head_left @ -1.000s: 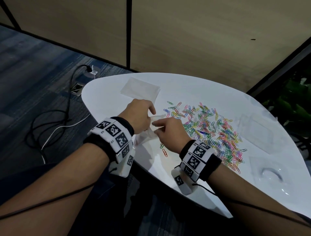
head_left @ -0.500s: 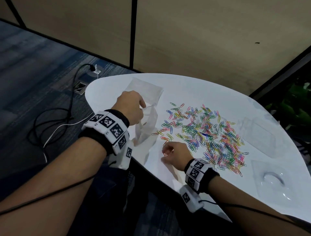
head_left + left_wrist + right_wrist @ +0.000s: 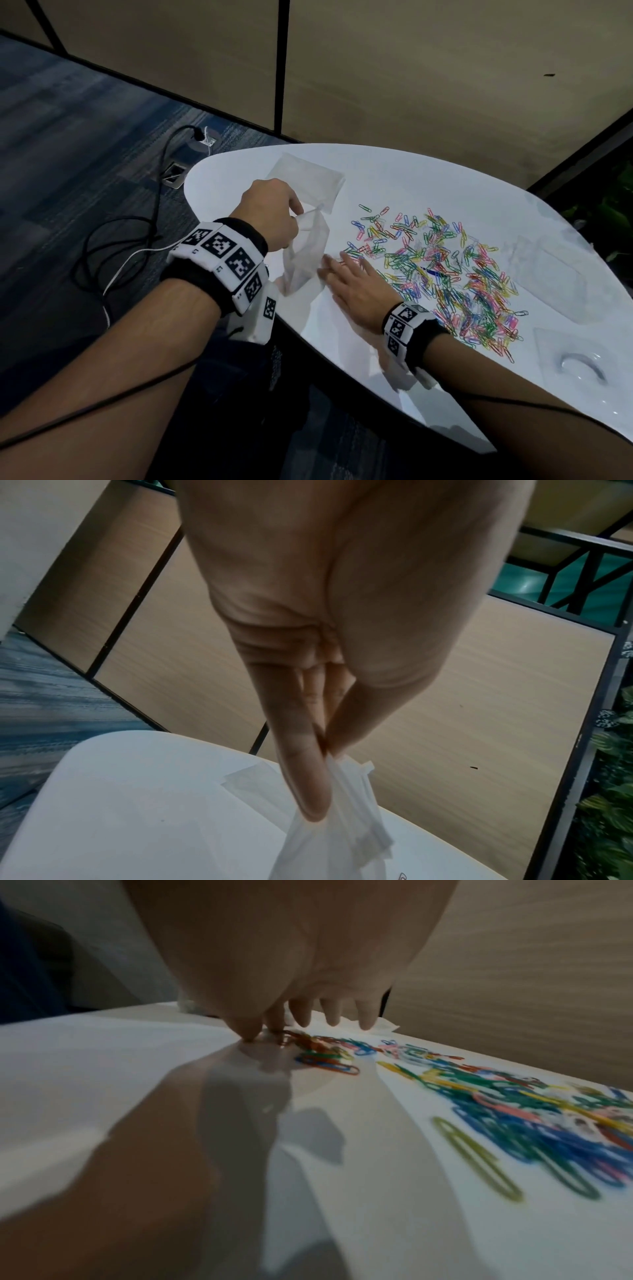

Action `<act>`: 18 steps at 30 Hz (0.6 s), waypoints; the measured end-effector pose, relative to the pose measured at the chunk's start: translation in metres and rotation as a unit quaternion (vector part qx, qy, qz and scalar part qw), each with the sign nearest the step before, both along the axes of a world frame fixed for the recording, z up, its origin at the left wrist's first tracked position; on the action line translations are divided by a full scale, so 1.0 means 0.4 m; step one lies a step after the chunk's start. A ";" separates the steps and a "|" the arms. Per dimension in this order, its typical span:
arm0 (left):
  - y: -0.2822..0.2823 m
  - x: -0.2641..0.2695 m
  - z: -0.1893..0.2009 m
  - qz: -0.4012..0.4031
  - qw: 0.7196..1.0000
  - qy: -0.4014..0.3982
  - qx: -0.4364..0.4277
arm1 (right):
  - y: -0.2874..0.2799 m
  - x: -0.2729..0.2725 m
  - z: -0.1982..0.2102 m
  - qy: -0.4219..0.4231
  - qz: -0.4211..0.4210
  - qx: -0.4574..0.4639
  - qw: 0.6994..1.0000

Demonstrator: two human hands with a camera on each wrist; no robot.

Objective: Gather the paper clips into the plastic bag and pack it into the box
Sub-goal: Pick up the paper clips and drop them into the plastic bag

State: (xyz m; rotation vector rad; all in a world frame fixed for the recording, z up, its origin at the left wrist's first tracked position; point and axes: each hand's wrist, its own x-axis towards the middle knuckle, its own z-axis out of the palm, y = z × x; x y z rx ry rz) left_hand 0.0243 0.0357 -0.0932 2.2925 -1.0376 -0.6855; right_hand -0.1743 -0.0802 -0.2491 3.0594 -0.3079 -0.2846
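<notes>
Many coloured paper clips (image 3: 442, 263) lie spread over the white table (image 3: 428, 185). My left hand (image 3: 270, 214) pinches the rim of a clear plastic bag (image 3: 305, 253) between thumb and forefinger (image 3: 304, 777) and holds it up near the table's left edge, mouth towards the clips. The bag (image 3: 346, 831) hangs below those fingers. My right hand (image 3: 349, 277) lies flat on the table, fingers straight, tips on a few clips (image 3: 322, 1056) beside the bag. A clear plastic box (image 3: 561, 284) sits right of the pile.
A second flat clear bag (image 3: 308, 178) lies at the table's far left. A clear lid or tray (image 3: 582, 363) rests at the near right. Cables (image 3: 113, 240) and a floor socket lie on the carpet to the left. A wood-panel wall stands behind.
My right hand let go of the bag, dropped to the table and now lies flat against the clips by the bag. My left hand has lifted the bag upright.
</notes>
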 end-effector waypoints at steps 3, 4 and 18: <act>0.000 -0.001 -0.004 0.000 1.000 0.000 0.003 | -0.028 -0.012 -0.001 0.022 -0.093 -0.013 0.995; -0.001 -0.001 -0.005 0.000 1.000 0.000 0.003 | -0.039 -0.014 -0.006 0.033 -0.121 -0.017 0.992; -0.019 -0.033 0.002 -0.018 1.000 0.006 0.021 | -0.134 -0.032 0.084 -0.067 -0.283 0.093 0.952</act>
